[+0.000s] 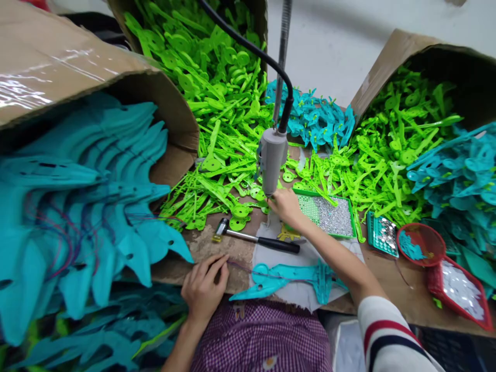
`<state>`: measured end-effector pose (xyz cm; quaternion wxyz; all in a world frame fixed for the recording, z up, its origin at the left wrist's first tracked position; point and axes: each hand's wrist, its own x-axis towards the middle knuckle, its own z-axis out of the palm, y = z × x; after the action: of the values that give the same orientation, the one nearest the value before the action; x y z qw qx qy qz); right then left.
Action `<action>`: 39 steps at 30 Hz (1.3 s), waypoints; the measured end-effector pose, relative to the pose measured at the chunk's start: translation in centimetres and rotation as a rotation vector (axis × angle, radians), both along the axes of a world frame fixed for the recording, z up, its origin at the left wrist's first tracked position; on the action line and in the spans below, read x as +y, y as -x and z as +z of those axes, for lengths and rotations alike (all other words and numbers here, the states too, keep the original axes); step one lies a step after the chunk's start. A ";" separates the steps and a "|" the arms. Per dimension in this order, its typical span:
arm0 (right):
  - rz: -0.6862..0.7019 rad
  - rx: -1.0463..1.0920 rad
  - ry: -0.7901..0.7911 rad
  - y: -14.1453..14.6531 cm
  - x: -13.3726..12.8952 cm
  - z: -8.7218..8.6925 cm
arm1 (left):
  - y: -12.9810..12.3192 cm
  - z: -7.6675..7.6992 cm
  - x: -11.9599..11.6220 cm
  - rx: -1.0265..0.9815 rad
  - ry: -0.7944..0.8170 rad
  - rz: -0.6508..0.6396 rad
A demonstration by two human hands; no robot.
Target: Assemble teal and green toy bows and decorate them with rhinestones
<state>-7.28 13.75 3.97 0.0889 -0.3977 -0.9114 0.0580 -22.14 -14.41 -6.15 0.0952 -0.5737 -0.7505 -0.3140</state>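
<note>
My left hand [205,284] rests at the table's front edge, its thumb and fingers closed on thin dark wires [239,265]. These wires lead to a teal plastic sword-shaped half shell [287,276], lying on a white cloth [267,253]. Above the table hangs a grey electric screwdriver [273,160] on a spring and black cable. Right at its lower tip, my right hand [289,209] has its fingers pinched together; what is between them is too small to make out. A hammer [259,239] with a black grip lies between my hands.
Green plastic parts [225,103] heap up at the back. A green tray [335,214] holds small silver screws. At right are a small teal tray [382,232], a red bowl [422,243] and a red basket [461,292]. Teal shells [96,170] fill a carton [170,113] at left.
</note>
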 end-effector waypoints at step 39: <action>-0.109 -0.099 -0.218 0.1 3.2 4.2 | -0.3 0.4 0.2 -0.037 -0.009 0.029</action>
<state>-7.37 16.97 8.13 0.0894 -0.4369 -0.8926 -0.0660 -21.81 -14.21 -5.78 0.0883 -0.5566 -0.7589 -0.3265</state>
